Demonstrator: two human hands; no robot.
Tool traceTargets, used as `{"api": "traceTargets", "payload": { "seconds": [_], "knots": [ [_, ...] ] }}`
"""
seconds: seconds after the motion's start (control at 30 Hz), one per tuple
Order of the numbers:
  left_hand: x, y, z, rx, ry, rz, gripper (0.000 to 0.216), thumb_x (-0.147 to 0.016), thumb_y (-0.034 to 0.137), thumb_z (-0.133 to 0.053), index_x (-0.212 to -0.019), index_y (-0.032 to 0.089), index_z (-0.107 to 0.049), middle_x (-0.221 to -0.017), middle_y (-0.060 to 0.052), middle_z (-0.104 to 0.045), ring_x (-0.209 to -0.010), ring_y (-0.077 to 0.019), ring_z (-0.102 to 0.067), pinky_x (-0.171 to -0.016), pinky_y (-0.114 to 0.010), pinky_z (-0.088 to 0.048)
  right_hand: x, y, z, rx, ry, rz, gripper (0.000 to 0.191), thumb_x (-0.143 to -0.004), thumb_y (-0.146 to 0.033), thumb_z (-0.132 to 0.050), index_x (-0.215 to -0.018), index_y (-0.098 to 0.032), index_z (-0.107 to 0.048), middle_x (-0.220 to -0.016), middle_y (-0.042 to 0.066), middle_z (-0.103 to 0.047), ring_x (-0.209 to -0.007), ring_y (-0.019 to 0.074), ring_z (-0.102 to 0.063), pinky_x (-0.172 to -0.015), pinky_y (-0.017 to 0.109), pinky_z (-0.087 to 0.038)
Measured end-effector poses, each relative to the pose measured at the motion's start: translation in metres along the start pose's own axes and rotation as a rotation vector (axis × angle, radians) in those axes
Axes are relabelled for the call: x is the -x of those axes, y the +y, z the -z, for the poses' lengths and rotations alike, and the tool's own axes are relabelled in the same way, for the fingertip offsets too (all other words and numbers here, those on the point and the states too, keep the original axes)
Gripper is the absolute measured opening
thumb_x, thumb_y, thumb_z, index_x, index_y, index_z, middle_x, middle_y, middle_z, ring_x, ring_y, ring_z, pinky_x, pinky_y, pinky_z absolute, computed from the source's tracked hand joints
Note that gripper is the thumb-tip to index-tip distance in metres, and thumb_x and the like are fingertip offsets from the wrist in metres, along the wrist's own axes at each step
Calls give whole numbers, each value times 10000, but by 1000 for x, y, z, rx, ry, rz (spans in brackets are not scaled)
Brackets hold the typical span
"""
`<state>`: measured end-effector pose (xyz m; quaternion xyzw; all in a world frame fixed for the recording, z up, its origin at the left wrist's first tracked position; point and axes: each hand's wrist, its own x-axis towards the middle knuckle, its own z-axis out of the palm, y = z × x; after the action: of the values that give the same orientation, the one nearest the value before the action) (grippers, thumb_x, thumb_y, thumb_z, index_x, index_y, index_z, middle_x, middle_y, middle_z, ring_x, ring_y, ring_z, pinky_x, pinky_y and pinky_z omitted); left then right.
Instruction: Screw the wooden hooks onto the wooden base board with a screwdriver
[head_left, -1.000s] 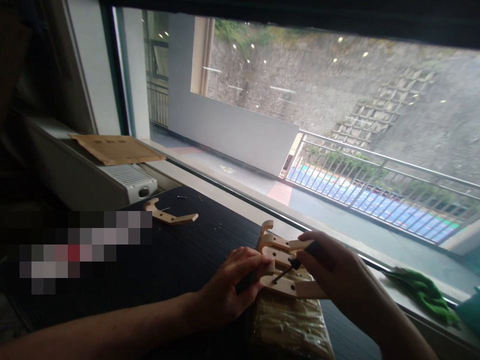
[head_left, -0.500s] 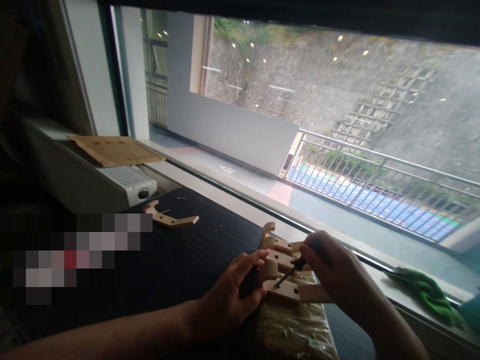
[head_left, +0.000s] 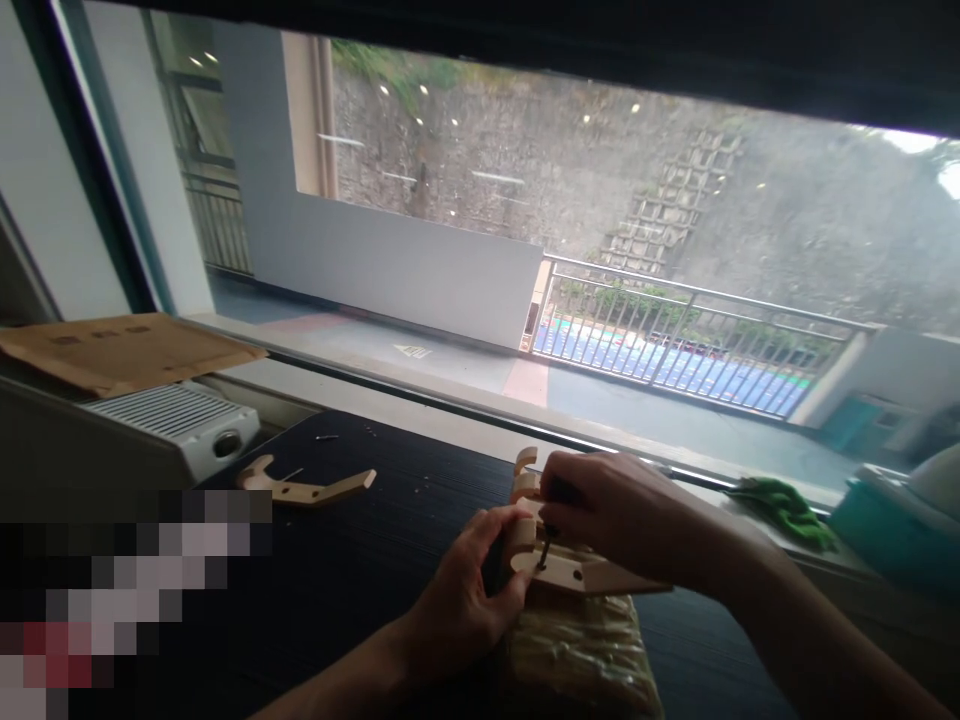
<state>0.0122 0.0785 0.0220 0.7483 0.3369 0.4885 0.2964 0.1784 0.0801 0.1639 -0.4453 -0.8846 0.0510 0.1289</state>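
envelope: far left, on a white unit.
loose hook: wooden, left, on the black table.
left hand: thumb and fingers pinching the near hook's curved left end.
near hook: on a plastic-wrapped block, more hooks just beyond.
screwdriver: tip at the near hook's left hole.
right hand: curled round the screwdriver's handle.
green cloth: right, beyond the right forearm.

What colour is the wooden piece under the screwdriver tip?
The wooden piece is pale tan; it shows best in the head view, below the right hand.
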Motion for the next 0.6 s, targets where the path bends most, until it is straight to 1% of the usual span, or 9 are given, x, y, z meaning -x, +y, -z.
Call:
{"api": "traceTargets", "payload": {
  "seconds": [0.1,0.27,0.33,0.4,0.5,0.6],
  "knots": [
    [2,-2,-4,-19,19,-8,446,-765,89,-552,-1181,222,-462,-1092,-56,-600,-1020,-205,-577,-947,-374,-462,-6,1,-2,23,7,-19,116,-840,-294,-515,-789,-212,-579,-630,-37,-584,-502,77,-428,-473,205,-266],
    [7,-10,-11,-64,70,-36,479,-770,95,-554,-1216,223,-434,-1124,-77,-580,-1057,-223,-555,-959,-414,-448,-5,10,-12,36,59,-189,205,-848,-345,-489,-730,-190,-555,-606,-21,-573,-518,96,-438,-471,218,-278],
    [8,-13,-12,-87,79,-43,489,-774,101,-556,-1228,227,-424,-1143,-83,-570,-1073,-231,-545,-960,-427,-445,-4,10,-12,50,59,-221,223,-850,-367,-479,-731,-196,-558,-587,-26,-564,-514,99,-434,-465,222,-271],
    [8,-13,-12,-111,82,-39,487,-775,112,-559,-1229,226,-426,-1160,-89,-563,-1090,-244,-535,-966,-444,-438,-2,7,-8,74,17,-211,227,-848,-392,-478,-751,-212,-575,-587,-32,-562,-507,100,-429,-459,225,-259],
    [8,-10,-12,-135,67,-9,466,-781,131,-552,-1224,216,-435,-1189,-98,-557,-1126,-259,-515,-997,-471,-408,1,2,2,80,-88,-141,202,-835,-406,-501,-776,-240,-598,-631,-38,-579,-521,96,-438,-463,223,-259],
    [8,-8,-12,-146,40,22,440,-797,151,-528,-1226,186,-436,-1217,-121,-547,-1171,-276,-484,-1018,-491,-385,3,1,5,74,-121,-108,169,-834,-376,-505,-775,-241,-589,-648,-39,-575,-533,93,-436,-469,220,-261]
  ]
}}
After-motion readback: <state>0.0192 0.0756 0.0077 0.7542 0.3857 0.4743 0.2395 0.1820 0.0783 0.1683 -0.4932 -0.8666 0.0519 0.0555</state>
